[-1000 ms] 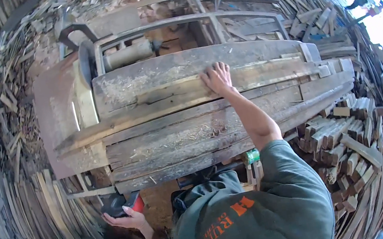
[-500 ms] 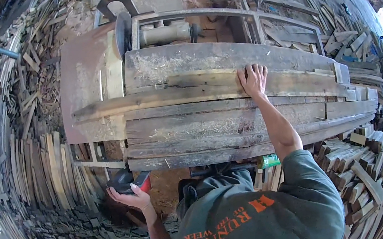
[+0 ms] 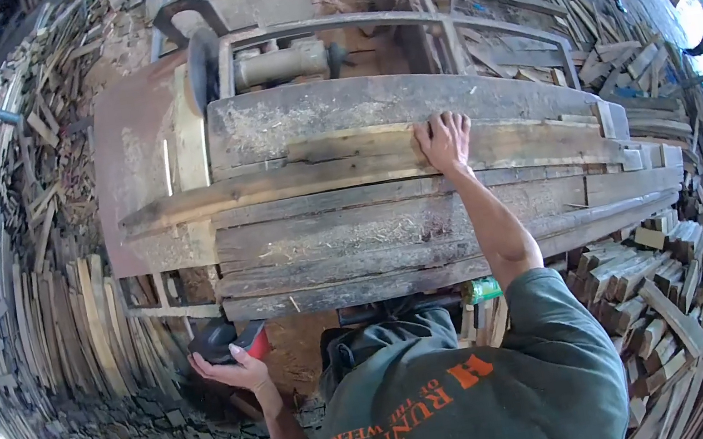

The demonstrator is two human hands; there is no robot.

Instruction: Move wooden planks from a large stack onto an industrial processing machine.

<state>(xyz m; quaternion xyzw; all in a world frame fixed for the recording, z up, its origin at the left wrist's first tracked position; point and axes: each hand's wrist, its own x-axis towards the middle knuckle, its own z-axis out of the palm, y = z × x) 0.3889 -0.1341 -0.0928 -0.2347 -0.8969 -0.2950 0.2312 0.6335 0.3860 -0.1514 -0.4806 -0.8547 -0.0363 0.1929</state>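
My right hand (image 3: 446, 145) is closed over a long wooden board (image 3: 272, 184), its fingers reaching past the far side and its thumb towards the left. A shorter wooden strip (image 3: 349, 144) lies along that board's far edge and runs up to the hand. The board's left end lies on a brown metal plate, on the near side of a round saw blade (image 3: 204, 68). Low on the left, my left hand (image 3: 237, 369) is palm up with the thumb raised, around a black and red thing (image 3: 224, 341) whose kind I cannot make out. Its fingers are partly hidden.
Sawdust lies over the plank bench (image 3: 344, 232). A motor (image 3: 281, 63) sits in the metal frame behind it. Stacked timber (image 3: 77, 318) stands at the left, and cut blocks (image 3: 643, 288) are heaped at the lower right. A green packet (image 3: 480, 290) is below the bench edge.
The whole view has shifted slightly, so the bench and board appear a little further left. Both hands keep their places against the board and the black and red thing.
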